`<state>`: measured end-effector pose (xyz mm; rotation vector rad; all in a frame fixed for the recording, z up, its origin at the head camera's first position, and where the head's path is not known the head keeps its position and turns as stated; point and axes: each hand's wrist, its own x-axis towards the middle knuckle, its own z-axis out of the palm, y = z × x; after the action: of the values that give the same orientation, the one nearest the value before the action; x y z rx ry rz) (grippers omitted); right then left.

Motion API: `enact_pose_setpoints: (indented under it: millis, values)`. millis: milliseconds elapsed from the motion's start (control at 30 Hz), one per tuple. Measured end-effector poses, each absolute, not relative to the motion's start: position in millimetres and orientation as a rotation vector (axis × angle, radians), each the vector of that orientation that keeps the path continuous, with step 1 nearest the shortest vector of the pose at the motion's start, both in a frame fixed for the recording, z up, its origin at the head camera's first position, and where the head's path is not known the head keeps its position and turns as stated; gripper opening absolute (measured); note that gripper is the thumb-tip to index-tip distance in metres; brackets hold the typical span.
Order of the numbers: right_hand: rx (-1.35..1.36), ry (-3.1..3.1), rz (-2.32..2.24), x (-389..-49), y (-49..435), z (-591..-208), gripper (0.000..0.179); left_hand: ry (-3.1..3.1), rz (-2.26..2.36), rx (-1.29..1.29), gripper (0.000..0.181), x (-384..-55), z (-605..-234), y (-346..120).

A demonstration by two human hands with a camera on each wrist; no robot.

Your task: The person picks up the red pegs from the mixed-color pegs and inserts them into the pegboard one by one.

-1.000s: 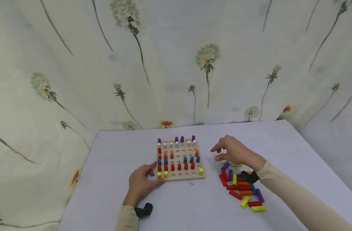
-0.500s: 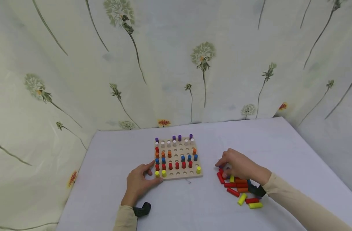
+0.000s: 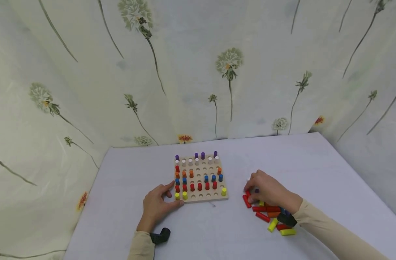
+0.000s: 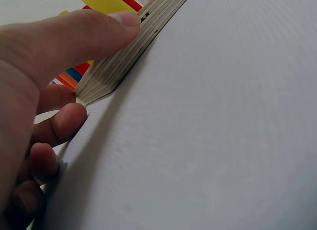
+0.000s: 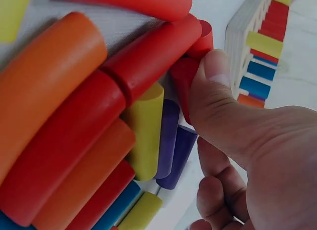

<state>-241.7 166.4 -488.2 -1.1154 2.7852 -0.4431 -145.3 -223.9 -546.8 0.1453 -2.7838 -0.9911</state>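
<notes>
A wooden pegboard (image 3: 204,200) with rows of upright purple, white, red, orange, blue and yellow pegs lies on the table. My left hand (image 3: 157,206) grips its near left corner, thumb on the front edge and fingers at the left side. The left wrist view shows that thumb against the layered edge of the board (image 4: 119,67). Over the loose pegs to the right, my right hand (image 3: 268,188) pinches a red peg (image 5: 182,81); the thumb lies along it and the index fingertip is hidden. Purple and yellow pegs (image 5: 148,136) lie close beside the thumb.
Loose red, orange, yellow, blue and purple pegs are heaped under and in front of the right hand, with a yellow peg (image 3: 288,232) nearest me. A white cloth (image 3: 120,187) covers the table. Behind it hangs a dandelion-print curtain (image 3: 191,72).
My right hand has come down from above the far side of the loose pegs, towards me, and its fingers have closed on a red peg. The left hand stays at the board's corner.
</notes>
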Motion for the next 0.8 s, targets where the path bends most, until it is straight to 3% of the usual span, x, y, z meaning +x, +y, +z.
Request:
enact_pose_setpoints:
  millis: [467,800]
  values:
    - [-1.022,2.797,-0.437,-235.4,163.9,-484.1,0.033,-2.78,-0.999,0.139,0.077,-143.5,-544.6,-223.1]
    - [-0.989,2.701,-0.621,-236.1,165.4,-482.5,0.021,-2.757,-0.997,0.121,0.077,-144.5,-547.1,-223.7]
